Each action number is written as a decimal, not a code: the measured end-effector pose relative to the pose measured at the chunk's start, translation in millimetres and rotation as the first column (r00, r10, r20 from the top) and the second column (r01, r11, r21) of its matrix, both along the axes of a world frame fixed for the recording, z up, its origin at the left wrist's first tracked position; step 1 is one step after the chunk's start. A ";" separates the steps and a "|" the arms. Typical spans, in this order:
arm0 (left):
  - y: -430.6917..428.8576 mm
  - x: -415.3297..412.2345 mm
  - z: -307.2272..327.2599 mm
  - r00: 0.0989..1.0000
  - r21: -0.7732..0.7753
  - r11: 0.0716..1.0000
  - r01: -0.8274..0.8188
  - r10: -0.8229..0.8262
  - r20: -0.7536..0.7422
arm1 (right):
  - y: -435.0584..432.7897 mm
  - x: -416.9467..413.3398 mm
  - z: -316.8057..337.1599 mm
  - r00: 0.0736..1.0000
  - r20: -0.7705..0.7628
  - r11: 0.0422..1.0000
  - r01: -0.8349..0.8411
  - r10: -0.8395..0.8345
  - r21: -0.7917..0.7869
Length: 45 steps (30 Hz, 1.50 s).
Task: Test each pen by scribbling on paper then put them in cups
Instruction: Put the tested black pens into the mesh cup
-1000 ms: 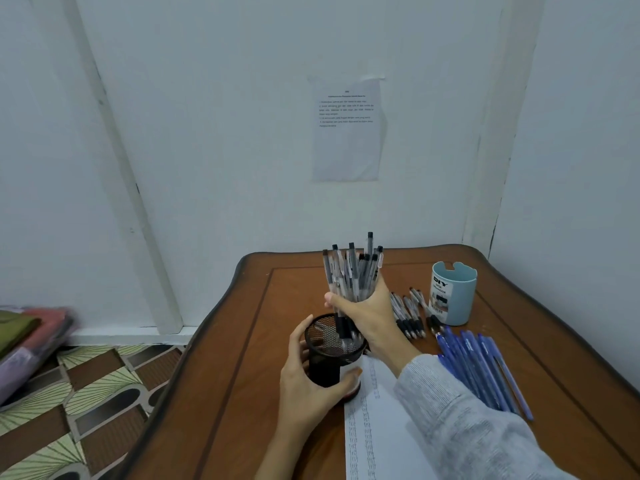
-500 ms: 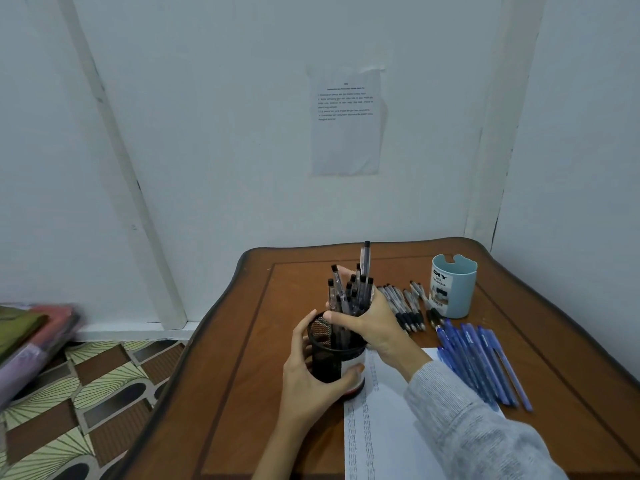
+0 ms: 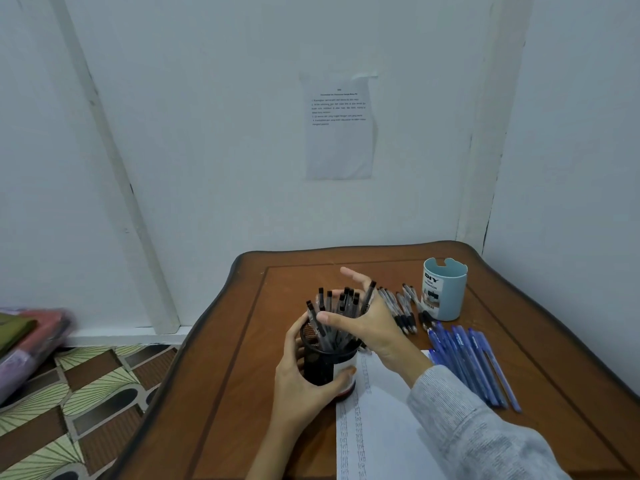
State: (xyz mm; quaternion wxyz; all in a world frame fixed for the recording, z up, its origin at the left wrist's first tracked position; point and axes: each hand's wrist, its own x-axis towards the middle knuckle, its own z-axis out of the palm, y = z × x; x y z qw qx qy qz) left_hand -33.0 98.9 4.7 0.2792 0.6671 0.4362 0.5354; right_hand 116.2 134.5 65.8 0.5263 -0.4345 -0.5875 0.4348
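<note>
Black mesh cup [image 3: 320, 363] gripped by left hand [image 3: 301, 386]; black pens [image 3: 337, 313] stood inside; right hand [image 3: 370, 325] spread open, fingers uncurled, at pen tops.

Open tabletop [image 3: 221, 393] left of mesh cup [image 3: 318, 363]

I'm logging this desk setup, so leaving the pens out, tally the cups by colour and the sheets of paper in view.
Black mesh cup: 1
Light blue cup: 1
Sheets of paper: 2, the table sheet and the wall sheet
Total: 4
</note>
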 end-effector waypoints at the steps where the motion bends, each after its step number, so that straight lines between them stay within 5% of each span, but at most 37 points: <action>1: 0.0 0.1 -0.2 1.000 0.003 1.000 0.003 -0.003 -0.011 | -0.3 -3.2 0.1 0.998 0.063 1.000 0.022 -0.021 -0.005; 5: 0.1 1.0 -0.8 0.999 -0.006 0.999 0.035 -0.035 -0.024 | 2.6 -13.8 11.5 0.973 0.141 0.983 0.182 -0.185 0.032; 9: 2.6 -0.6 -2.4 1.000 -0.033 0.999 0.003 -0.002 0.018 | 0.6 -10.1 16.7 0.994 0.059 0.995 0.097 -0.096 -0.011; 13: 3.3 0.0 -2.3 1.000 -0.053 0.998 -0.022 0.023 0.018 | -6.3 -12.6 5.2 0.976 0.218 0.999 0.001 -0.008 0.036; 23: 2.2 0.0 -1.2 0.997 -0.049 0.996 0.075 -0.073 0.031 | 6.8 -15.5 7.9 0.968 0.170 0.973 0.159 -0.187 0.168; 27: 2.7 -1.0 -3.5 0.998 -0.047 0.998 0.052 -0.051 0.037 | 11.6 -15.1 4.5 0.982 -0.023 0.981 0.186 -0.185 0.059; 34: 6.1 -3.7 -6.4 0.995 -0.044 0.998 -0.039 0.043 0.089 | 21.2 -5.6 24.4 0.999 0.012 0.983 -0.048 0.051 -0.180; 37: 8.0 -4.2 -7.1 0.983 -0.047 0.990 -0.130 0.135 0.126 | 30.0 18.4 33.9 0.999 -0.036 0.978 -0.012 0.005 -0.206; 39: 9.5 -4.3 -7.9 0.969 -0.041 0.980 -0.195 0.199 0.147 | 37.6 35.8 29.6 0.989 0.070 0.967 0.143 -0.131 -0.212; 41: 11.4 -4.5 -8.3 0.955 -0.038 0.968 -0.250 0.253 0.153 | 46.9 47.0 12.9 0.914 0.344 0.941 0.290 -0.217 -0.176; 45: 15.5 -5.2 -9.0 0.942 -0.036 0.956 -0.293 0.295 0.162 | 56.8 41.3 -23.0 0.613 0.783 0.935 0.331 -0.110 -0.128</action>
